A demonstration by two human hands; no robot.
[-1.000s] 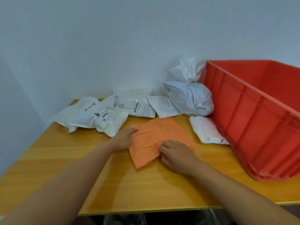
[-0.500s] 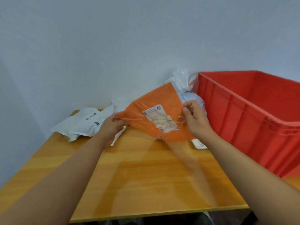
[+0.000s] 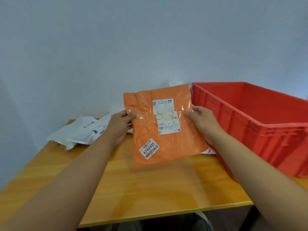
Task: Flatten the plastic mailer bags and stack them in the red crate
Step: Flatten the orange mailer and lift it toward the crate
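I've got the orange mailer point(image 3: 166, 129) mid-frame, above the table point(image 3: 150, 189), left hand point(image 3: 119, 129) & right hand point(image 3: 202, 125) pinching its sides. Not yet in red crate point(image 3: 260, 124) at right; white mailers point(image 3: 80, 132) left-centre untouched.

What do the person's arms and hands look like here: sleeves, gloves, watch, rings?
Both forearms are bare as far up as the frame shows, with no sleeve in view. The left hand and the right hand wear no gloves. No watch, wristband or ring is visible on either, though parts of the fingers are hidden. No markings or tape on the arms.
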